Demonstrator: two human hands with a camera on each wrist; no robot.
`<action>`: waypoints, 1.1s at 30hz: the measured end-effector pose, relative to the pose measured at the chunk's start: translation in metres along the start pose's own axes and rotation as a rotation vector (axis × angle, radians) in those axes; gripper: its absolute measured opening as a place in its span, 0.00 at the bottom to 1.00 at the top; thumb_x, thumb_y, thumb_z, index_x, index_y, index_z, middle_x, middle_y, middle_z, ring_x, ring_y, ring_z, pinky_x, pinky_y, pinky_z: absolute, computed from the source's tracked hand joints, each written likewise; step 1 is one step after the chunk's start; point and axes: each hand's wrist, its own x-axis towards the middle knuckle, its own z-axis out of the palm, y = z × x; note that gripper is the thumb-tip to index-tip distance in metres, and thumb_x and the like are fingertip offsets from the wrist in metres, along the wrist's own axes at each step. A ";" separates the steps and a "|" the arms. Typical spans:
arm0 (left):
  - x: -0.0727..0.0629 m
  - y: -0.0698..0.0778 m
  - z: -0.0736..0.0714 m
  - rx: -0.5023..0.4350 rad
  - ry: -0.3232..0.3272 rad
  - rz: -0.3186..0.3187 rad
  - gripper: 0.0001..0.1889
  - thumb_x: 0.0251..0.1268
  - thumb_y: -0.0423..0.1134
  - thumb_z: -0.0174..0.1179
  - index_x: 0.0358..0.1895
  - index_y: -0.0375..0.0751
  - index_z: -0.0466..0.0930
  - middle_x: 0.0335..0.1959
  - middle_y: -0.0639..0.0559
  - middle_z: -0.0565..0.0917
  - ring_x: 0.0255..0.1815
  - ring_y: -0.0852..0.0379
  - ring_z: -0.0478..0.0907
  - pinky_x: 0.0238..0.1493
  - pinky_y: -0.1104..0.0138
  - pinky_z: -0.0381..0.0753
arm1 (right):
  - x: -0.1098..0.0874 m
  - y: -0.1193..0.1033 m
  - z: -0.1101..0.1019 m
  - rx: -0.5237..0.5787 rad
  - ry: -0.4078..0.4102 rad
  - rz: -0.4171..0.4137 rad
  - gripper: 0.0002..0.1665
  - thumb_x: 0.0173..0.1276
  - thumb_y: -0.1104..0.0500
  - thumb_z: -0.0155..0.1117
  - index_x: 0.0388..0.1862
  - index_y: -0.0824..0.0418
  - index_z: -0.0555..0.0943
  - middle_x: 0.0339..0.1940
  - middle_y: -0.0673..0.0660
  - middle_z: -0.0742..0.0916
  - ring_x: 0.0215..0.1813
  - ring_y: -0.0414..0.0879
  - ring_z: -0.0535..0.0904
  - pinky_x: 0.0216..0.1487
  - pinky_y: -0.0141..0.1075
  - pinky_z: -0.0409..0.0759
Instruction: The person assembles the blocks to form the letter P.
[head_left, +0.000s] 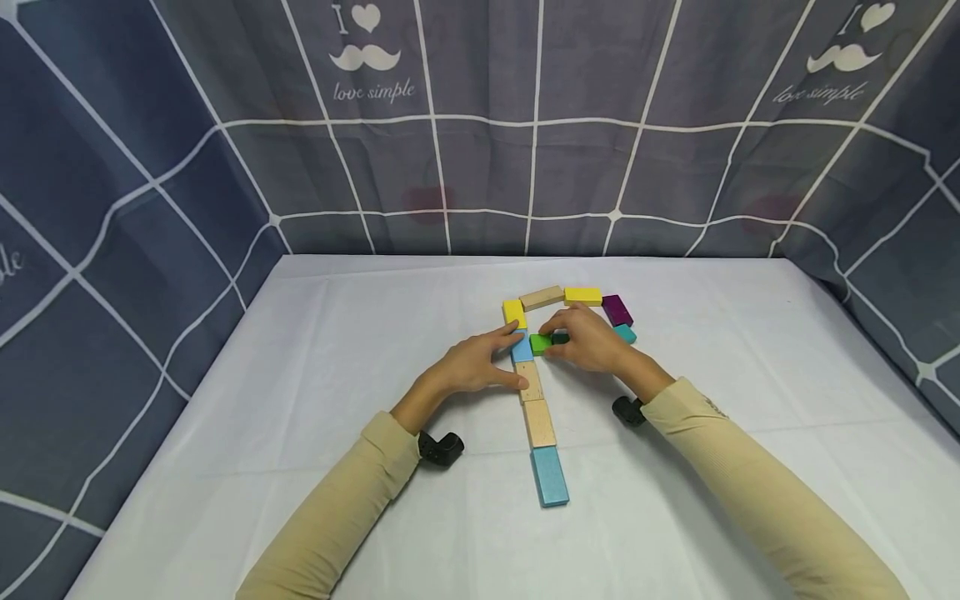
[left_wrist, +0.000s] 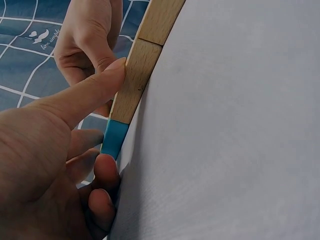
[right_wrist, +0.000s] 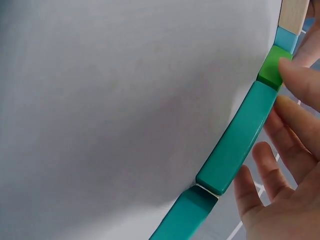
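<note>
Wooden blocks lie joined in a P-like outline on the white cloth. My left hand rests along the stem. Its fingertips touch the light blue block, and its thumb touches a plain wooden block. Inside the loop, my right hand pinches the small green block between thumb and forefinger. That green block sits against the light blue block, with a long teal-green block end to end behind it. The right hand hides part of this row in the head view.
Yellow blocks, a plain block and a purple block form the loop's top and side. A teal block follows. A blue block ends the stem near me. Dark checked curtain borders the table.
</note>
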 end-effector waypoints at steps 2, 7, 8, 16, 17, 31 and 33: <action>0.000 0.000 0.000 0.000 -0.001 -0.001 0.45 0.55 0.58 0.71 0.76 0.52 0.62 0.79 0.61 0.53 0.77 0.52 0.52 0.71 0.48 0.57 | 0.000 0.000 0.000 0.010 0.005 0.000 0.19 0.61 0.61 0.73 0.51 0.66 0.86 0.50 0.58 0.87 0.57 0.55 0.73 0.60 0.50 0.71; 0.000 0.000 0.000 0.004 0.000 -0.004 0.45 0.55 0.59 0.71 0.76 0.52 0.62 0.79 0.61 0.53 0.77 0.51 0.52 0.71 0.47 0.57 | 0.000 0.002 0.001 0.025 0.013 -0.008 0.18 0.62 0.61 0.73 0.51 0.66 0.86 0.49 0.58 0.87 0.56 0.54 0.73 0.59 0.49 0.71; 0.000 0.000 -0.001 0.004 0.000 -0.005 0.45 0.56 0.59 0.71 0.76 0.53 0.62 0.79 0.61 0.53 0.77 0.51 0.52 0.71 0.47 0.57 | 0.000 0.002 0.001 0.025 0.016 -0.013 0.18 0.62 0.62 0.73 0.50 0.66 0.86 0.49 0.58 0.87 0.56 0.54 0.73 0.59 0.50 0.71; -0.001 0.000 0.000 -0.004 -0.006 -0.008 0.45 0.55 0.58 0.71 0.76 0.52 0.62 0.79 0.62 0.52 0.78 0.52 0.51 0.72 0.49 0.57 | -0.002 0.002 0.002 0.035 0.027 -0.023 0.19 0.61 0.62 0.74 0.51 0.67 0.86 0.49 0.59 0.87 0.57 0.56 0.73 0.60 0.51 0.71; 0.000 0.000 0.000 -0.003 -0.005 -0.009 0.45 0.55 0.58 0.71 0.76 0.52 0.62 0.79 0.62 0.52 0.78 0.52 0.51 0.72 0.49 0.57 | -0.002 0.002 0.003 0.034 0.027 -0.020 0.20 0.61 0.62 0.74 0.51 0.67 0.86 0.50 0.59 0.86 0.58 0.56 0.73 0.60 0.51 0.71; 0.000 -0.002 -0.002 -0.004 0.012 0.024 0.45 0.55 0.57 0.72 0.76 0.52 0.62 0.79 0.59 0.54 0.77 0.52 0.53 0.72 0.53 0.57 | -0.004 -0.001 0.001 0.059 0.065 -0.013 0.23 0.62 0.57 0.73 0.54 0.65 0.84 0.56 0.60 0.84 0.66 0.58 0.69 0.67 0.55 0.65; 0.001 -0.003 -0.002 -0.020 0.015 0.027 0.46 0.55 0.57 0.72 0.76 0.53 0.62 0.79 0.59 0.53 0.77 0.53 0.52 0.72 0.53 0.57 | -0.005 -0.002 0.001 0.067 0.064 -0.009 0.23 0.62 0.57 0.73 0.54 0.65 0.84 0.56 0.60 0.84 0.66 0.58 0.69 0.66 0.55 0.65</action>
